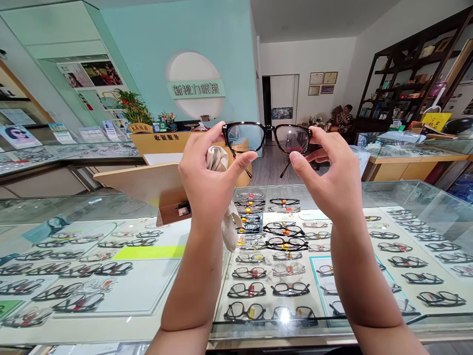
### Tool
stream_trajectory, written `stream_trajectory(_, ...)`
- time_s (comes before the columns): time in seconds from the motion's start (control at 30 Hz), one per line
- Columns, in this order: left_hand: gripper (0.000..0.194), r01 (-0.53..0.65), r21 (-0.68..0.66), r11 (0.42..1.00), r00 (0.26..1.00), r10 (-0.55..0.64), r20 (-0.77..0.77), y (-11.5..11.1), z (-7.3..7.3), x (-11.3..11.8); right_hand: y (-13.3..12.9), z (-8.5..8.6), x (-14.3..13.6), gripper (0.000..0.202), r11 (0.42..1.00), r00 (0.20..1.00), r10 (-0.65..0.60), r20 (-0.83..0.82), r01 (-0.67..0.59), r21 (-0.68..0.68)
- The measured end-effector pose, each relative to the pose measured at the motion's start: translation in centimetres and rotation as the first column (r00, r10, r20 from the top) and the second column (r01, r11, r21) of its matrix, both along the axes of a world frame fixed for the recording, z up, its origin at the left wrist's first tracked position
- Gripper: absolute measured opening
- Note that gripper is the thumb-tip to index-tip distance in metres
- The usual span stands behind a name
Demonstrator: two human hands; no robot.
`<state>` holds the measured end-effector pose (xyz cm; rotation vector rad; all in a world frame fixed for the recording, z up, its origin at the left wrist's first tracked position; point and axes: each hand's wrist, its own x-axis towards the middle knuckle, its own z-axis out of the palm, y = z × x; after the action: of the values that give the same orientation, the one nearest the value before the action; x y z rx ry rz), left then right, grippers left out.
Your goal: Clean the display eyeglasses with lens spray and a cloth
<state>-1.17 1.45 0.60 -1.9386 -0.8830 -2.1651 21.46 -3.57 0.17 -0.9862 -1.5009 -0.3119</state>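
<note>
Both hands hold up a pair of dark-framed eyeglasses at about eye height, above the glass counter. My left hand pinches the left end of the frame between thumb and fingers. A light beige cloth is tucked in that same hand and hangs down behind the wrist. At the opposite end, my right hand grips the frame's right corner with thumb and fingers. The temple arms are unfolded and point away, downward. Red lettering shows on the right lens.
Below lies a glass display case with rows of eyeglasses inside. A wooden cashier desk with a plant stands beyond it. A person sits at the back right, near dark shelves. Another glass counter stands at right.
</note>
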Motion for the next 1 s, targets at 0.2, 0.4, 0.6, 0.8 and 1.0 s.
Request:
stream_trajectory(0.2, 0.075, -0.01, -0.008, 1.0, 1.0, 0.01, 0.009, -0.18, 0.06, 0.02, -0.12, -0.03, -0.12, 0.044, 1.0, 1.0, -0.011, 0.006, 0.01, 0.02)
stream_trajectory(0.4, 0.074, 0.008, -0.009, 1.0, 1.0, -0.007, 0.02, -0.2, 0.08, -0.05, -0.29, 0.02, -0.35, 0.045, 1.0, 1.0, -0.011, -0.01, 0.011, 0.001)
stream_trajectory(0.6, 0.075, -0.007, 0.001, 1.0, 1.0, 0.007, 0.017, -0.07, 0.04, -0.13, -0.31, 0.02, -0.39, 0.045, 1.0, 1.0, -0.021, -0.004, 0.021, 0.002)
stream_trajectory(0.8, 0.071, -0.012, -0.006, 1.0, 1.0, 0.012, 0.003, -0.28, 0.1, -0.08, -0.17, -0.07, -0.16, 0.047, 0.999, 0.999, -0.035, 0.029, 0.034, 0.021)
stream_trajectory(1.0, 0.072, -0.004, -0.019, 1.0, 1.0, 0.004, -0.002, 0.16, -0.11, -0.08, -0.33, -0.03, -0.2, 0.045, 0.999, 0.999, -0.039, 0.009, 0.038, 0.039)
